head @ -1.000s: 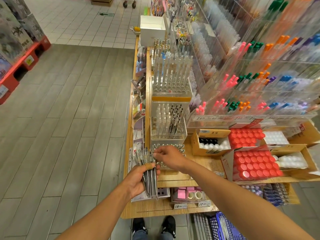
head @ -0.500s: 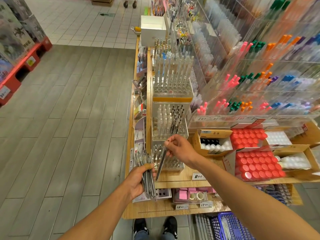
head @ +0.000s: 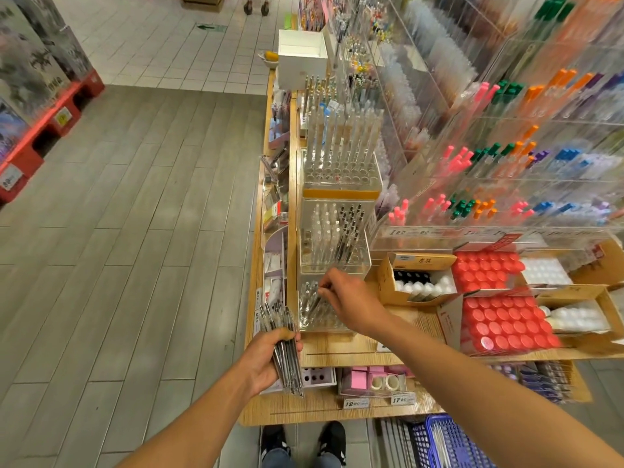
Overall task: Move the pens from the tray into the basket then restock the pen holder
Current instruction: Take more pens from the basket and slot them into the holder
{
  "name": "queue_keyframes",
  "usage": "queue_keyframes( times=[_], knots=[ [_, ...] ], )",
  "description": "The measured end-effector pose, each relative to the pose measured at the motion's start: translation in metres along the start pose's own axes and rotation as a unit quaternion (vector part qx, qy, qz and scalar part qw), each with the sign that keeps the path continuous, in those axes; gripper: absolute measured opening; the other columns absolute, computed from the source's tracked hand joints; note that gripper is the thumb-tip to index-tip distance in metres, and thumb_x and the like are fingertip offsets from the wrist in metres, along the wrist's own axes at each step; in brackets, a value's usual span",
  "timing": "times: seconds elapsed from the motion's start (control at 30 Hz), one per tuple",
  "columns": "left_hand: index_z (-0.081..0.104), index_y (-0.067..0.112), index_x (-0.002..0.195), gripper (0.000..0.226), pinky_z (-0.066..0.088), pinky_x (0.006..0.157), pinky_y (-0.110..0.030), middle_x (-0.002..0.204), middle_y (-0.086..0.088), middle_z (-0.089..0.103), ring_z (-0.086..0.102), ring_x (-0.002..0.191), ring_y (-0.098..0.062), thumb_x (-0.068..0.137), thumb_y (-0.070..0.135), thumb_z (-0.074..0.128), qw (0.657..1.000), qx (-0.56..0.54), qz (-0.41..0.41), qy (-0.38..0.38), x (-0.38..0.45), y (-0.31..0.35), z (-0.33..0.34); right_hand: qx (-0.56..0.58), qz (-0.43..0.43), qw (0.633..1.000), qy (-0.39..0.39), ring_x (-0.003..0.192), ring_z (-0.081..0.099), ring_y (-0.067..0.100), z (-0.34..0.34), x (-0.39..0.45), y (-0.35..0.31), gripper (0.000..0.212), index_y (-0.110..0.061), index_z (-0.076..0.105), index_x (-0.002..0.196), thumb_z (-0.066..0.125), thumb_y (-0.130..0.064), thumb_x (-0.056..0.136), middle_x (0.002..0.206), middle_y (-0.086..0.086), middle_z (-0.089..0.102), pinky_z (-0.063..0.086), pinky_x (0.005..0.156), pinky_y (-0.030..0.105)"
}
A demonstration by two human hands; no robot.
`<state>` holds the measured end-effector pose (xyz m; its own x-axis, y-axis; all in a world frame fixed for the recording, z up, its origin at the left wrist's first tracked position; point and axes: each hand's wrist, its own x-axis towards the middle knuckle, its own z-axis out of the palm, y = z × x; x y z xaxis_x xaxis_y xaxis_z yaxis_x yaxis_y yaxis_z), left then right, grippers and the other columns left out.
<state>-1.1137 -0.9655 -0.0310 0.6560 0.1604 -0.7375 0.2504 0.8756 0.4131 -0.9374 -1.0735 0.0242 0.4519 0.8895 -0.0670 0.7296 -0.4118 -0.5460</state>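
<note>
My left hand [head: 270, 361] grips a bundle of clear-barrelled pens [head: 282, 342] upright beside the wooden shelf's left end. A clear acrylic pen holder [head: 332, 265] in stepped tiers stands on the shelf, its middle tier holding several black-tipped and clear pens. My right hand [head: 351, 298] reaches over the lowest tier [head: 310, 319] and pinches one pen [head: 315, 302] slanting down into its holes. A blue plastic basket [head: 449, 444] sits on the floor at the bottom right, partly cut off by the frame.
Cardboard boxes of red-capped bottles [head: 503, 322] and white-capped ones [head: 422, 282] fill the shelf to the right. Acrylic racks of coloured pens [head: 489, 157] rise behind. A lower shelf [head: 331, 407] holds tape and small items. Open wood-plank floor [head: 135, 231] lies to the left.
My right hand has moved down from the middle tier to the lowest tier, bringing a single pen into its holes. The left hand still holds its bundle in about the same place.
</note>
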Motion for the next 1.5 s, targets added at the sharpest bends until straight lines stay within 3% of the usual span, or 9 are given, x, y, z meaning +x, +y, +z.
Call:
queue_keyframes(
  times=[0.13, 0.3, 0.63, 0.8, 0.87, 0.97, 1.13, 1.27, 1.5],
  knots=[
    [0.059, -0.012, 0.113, 0.041, 0.061, 0.065, -0.034, 0.084, -0.02, 0.069, 0.069, 0.072, -0.026, 0.075, 0.001, 0.068, 1.0, -0.004, 0.004, 0.007, 0.0, -0.001, -0.005, -0.028, -0.012, 1.0, -0.006, 0.084, 0.056, 0.016, 0.001, 0.001, -0.005, 0.014, -0.013, 0.052, 0.104, 0.049, -0.026, 0.1, 0.099, 0.001, 0.06, 0.046, 0.07, 0.028],
    [0.062, -0.015, 0.112, 0.036, 0.061, 0.064, -0.031, 0.088, -0.022, 0.072, 0.071, 0.074, -0.027, 0.08, -0.001, 0.068, 1.0, 0.003, 0.012, 0.022, 0.001, -0.002, -0.007, -0.058, -0.029, 0.998, -0.011, 0.092, 0.054, 0.016, 0.002, 0.001, -0.006, 0.017, -0.011, 0.058, 0.104, 0.051, -0.025, 0.099, 0.104, 0.002, 0.058, 0.048, 0.081, 0.032],
    [0.075, -0.008, 0.089, 0.024, 0.06, 0.061, -0.031, 0.086, -0.021, 0.073, 0.072, 0.072, -0.025, 0.068, 0.004, 0.077, 0.999, 0.022, 0.022, 0.032, 0.003, -0.001, -0.006, -0.132, -0.078, 0.988, -0.007, 0.092, 0.055, 0.026, 0.019, 0.007, -0.004, 0.024, -0.003, 0.071, 0.098, 0.051, -0.017, 0.097, 0.095, 0.01, 0.063, 0.044, 0.082, 0.038],
    [0.071, -0.01, 0.097, 0.032, 0.061, 0.062, -0.03, 0.088, -0.021, 0.073, 0.073, 0.071, -0.024, 0.069, 0.003, 0.079, 1.0, 0.013, 0.022, 0.014, 0.002, 0.002, -0.006, -0.137, -0.077, 0.988, 0.009, 0.091, 0.057, 0.023, 0.025, 0.01, -0.005, 0.02, -0.011, 0.073, 0.1, 0.057, -0.02, 0.093, 0.095, 0.005, 0.066, 0.047, 0.084, 0.036],
    [0.071, -0.01, 0.097, 0.032, 0.061, 0.059, -0.03, 0.088, -0.022, 0.073, 0.073, 0.069, -0.024, 0.069, 0.002, 0.079, 1.0, 0.003, 0.026, -0.001, 0.001, 0.003, -0.005, -0.099, -0.064, 0.993, 0.005, 0.094, 0.058, 0.019, 0.024, 0.009, -0.005, 0.019, -0.015, 0.07, 0.106, 0.061, -0.023, 0.091, 0.099, 0.002, 0.066, 0.047, 0.083, 0.031],
    [0.068, -0.013, 0.102, 0.035, 0.06, 0.057, -0.028, 0.089, -0.023, 0.072, 0.073, 0.069, -0.024, 0.071, 0.0, 0.077, 0.999, -0.004, 0.026, -0.027, -0.001, 0.004, -0.002, 0.061, -0.007, 0.998, -0.026, 0.086, 0.063, 0.012, 0.021, 0.003, -0.007, 0.026, -0.016, 0.065, 0.118, 0.063, -0.019, 0.092, 0.099, -0.003, 0.067, 0.051, 0.078, 0.025],
    [0.067, -0.013, 0.109, 0.041, 0.059, 0.056, -0.03, 0.098, -0.025, 0.073, 0.074, 0.074, -0.025, 0.072, 0.002, 0.074, 0.999, 0.033, 0.013, -0.04, -0.003, 0.004, 0.002, 0.265, 0.099, 0.951, -0.125, 0.092, 0.063, 0.012, 0.012, -0.003, -0.012, 0.043, -0.013, 0.052, 0.135, 0.062, -0.019, 0.094, 0.098, -0.005, 0.064, 0.053, 0.087, 0.029],
    [0.061, -0.011, 0.118, 0.044, 0.061, 0.059, -0.033, 0.097, -0.025, 0.072, 0.074, 0.073, -0.027, 0.077, -0.001, 0.071, 0.998, 0.023, 0.011, -0.06, -0.004, 0.006, 0.005, 0.376, 0.14, 0.902, -0.161, 0.071, 0.059, 0.01, 0.006, -0.006, -0.016, 0.031, -0.01, 0.057, 0.127, 0.057, -0.01, 0.096, 0.086, -0.002, 0.063, 0.05, 0.067, 0.02],
    [0.063, -0.007, 0.113, 0.038, 0.06, 0.059, -0.032, 0.092, -0.023, 0.071, 0.071, 0.07, -0.027, 0.077, 0.001, 0.072, 0.999, 0.012, 0.03, -0.019, -0.001, 0.007, 0.008, 0.437, 0.168, 0.873, -0.138, 0.071, 0.058, 0.015, 0.001, -0.007, -0.015, 0.021, 0.004, 0.055, 0.113, 0.058, -0.003, 0.093, 0.08, 0.004, 0.061, 0.05, 0.067, 0.023]
  ],
)
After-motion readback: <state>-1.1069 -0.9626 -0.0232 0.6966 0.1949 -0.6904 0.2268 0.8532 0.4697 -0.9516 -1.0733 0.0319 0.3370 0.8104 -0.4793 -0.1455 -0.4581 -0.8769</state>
